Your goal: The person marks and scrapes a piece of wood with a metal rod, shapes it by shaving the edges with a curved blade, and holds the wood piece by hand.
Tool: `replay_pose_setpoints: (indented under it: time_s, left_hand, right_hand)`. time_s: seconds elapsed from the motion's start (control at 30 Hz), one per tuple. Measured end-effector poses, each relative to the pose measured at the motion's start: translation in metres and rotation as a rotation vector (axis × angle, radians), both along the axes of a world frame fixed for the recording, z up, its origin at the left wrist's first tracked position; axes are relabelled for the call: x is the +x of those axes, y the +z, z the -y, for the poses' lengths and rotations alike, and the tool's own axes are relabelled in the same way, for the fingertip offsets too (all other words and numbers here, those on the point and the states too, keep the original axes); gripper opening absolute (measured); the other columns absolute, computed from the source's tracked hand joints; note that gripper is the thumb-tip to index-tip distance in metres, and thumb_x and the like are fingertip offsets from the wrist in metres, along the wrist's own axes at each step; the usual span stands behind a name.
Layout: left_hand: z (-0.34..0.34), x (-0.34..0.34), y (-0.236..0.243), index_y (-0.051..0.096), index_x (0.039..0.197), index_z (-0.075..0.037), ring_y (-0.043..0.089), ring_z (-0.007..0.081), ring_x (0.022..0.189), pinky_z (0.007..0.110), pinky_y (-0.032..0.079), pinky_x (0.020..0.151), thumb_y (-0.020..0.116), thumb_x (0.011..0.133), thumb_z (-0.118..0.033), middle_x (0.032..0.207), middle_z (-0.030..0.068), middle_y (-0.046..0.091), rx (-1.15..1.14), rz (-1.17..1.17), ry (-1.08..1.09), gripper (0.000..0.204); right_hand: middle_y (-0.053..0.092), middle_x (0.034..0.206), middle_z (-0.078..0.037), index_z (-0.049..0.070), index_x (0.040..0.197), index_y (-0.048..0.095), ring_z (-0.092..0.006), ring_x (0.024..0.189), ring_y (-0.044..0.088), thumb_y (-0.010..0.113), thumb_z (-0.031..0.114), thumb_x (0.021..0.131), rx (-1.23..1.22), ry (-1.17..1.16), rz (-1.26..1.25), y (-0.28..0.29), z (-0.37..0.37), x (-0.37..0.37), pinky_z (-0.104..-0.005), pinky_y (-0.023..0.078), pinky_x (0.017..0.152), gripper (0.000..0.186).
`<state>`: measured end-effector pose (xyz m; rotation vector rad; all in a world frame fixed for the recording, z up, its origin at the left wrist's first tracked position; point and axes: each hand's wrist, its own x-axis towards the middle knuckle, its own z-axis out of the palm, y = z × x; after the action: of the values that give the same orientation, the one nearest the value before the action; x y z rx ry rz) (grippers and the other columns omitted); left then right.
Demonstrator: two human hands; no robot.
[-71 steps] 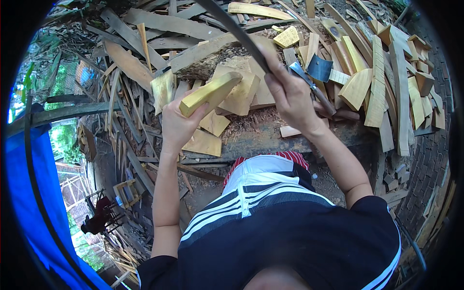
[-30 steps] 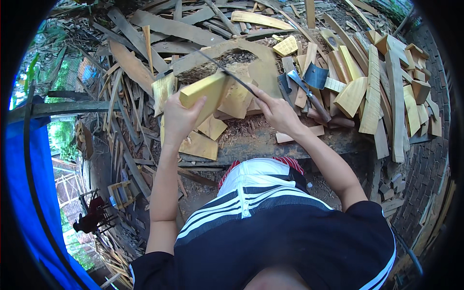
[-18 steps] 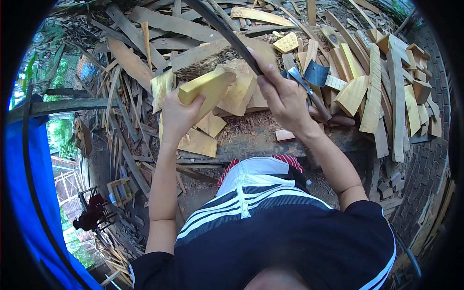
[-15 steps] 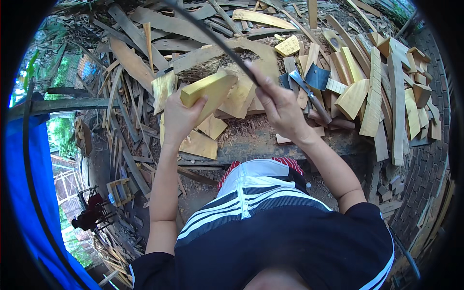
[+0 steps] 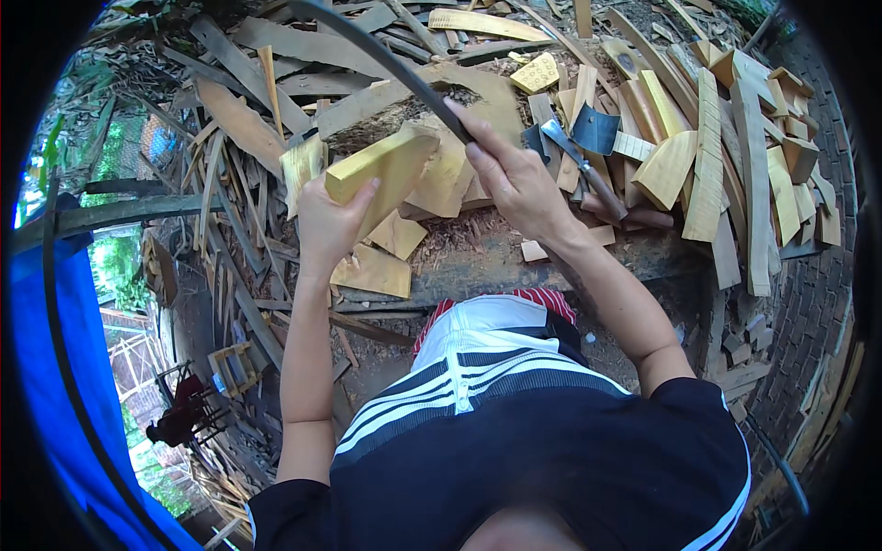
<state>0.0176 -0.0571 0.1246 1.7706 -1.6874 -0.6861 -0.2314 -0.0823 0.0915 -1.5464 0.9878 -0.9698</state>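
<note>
My left hand (image 5: 329,220) is closed around the near end of a yellow wooden block (image 5: 384,170), with the thumb along its top. The block slants away to the right, its far end over a hollowed, rough log (image 5: 501,110). My right hand (image 5: 514,179) grips a machete (image 5: 390,69) whose long, dark, curved blade rises to the upper left, above the block. A dark length shows beneath my right forearm; whether it is the machete's handle I cannot tell. Cut yellow pieces (image 5: 372,273) lie just below the block on the chip-strewn bench (image 5: 469,275).
Right of my right hand lie a wood-handled chisel-like tool (image 5: 588,170) and a dark curved metal piece (image 5: 595,130). Shaped wooden pieces (image 5: 706,156) are heaped farther right. Planks and offcuts (image 5: 243,129) fill the left and far side. A blue tarp (image 5: 69,367) hangs far left.
Both hands have shifted slightly left in the picture, and the scene has moved slightly too. The machete's blade now shows a fuller curve. Both grips are unchanged.
</note>
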Motion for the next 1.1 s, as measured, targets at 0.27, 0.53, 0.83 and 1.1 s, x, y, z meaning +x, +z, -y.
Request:
replay_pose_setpoints:
  time_s: [0.27,0.53,0.83,1.1]
  left_hand:
    - [-0.004,-0.009,-0.003,0.068,0.103,0.004,0.071,0.0211,0.078,0.031,0.053,0.071,0.073,0.079,-0.013,0.087,0.0150,0.073,0.008,0.010,0.006,0.030]
    - [-0.007,-0.013,-0.001,0.069,0.105,0.002,0.072,0.0231,0.080,0.031,0.053,0.072,0.072,0.079,-0.014,0.088,0.0152,0.073,-0.020,0.037,0.008,0.031]
    - [-0.010,-0.021,-0.001,0.069,0.106,0.000,0.072,0.0275,0.081,0.033,0.054,0.070,0.073,0.079,-0.016,0.087,0.0181,0.071,-0.059,0.121,-0.033,0.031]
    - [-0.006,-0.012,-0.008,0.070,0.102,-0.001,0.072,0.0258,0.078,0.032,0.054,0.069,0.073,0.078,-0.016,0.086,0.0160,0.072,-0.084,0.125,-0.027,0.028]
  right_hand:
    - [0.048,0.058,-0.004,0.026,0.148,0.039,-0.0105,0.048,0.048,0.043,0.022,0.101,0.177,0.040,-0.224,-0.098,-0.008,-0.009,-0.0290,0.041,0.050,0.048]
    - [0.066,0.094,-0.025,0.021,0.145,0.043,-0.0350,0.081,0.068,0.042,0.025,0.100,0.158,-0.006,-0.123,-0.013,0.008,-0.017,-0.0389,0.050,0.078,0.044]
    - [0.048,0.060,-0.002,0.020,0.148,0.040,-0.0108,0.053,0.050,0.042,0.029,0.102,-0.035,-0.012,-0.161,-0.113,0.000,0.003,-0.0296,0.045,0.054,0.046]
    - [0.063,0.120,-0.023,0.020,0.143,0.044,-0.0411,0.114,0.058,0.041,0.028,0.100,0.245,0.107,-0.215,-0.064,0.007,-0.002,-0.0419,0.045,0.097,0.044]
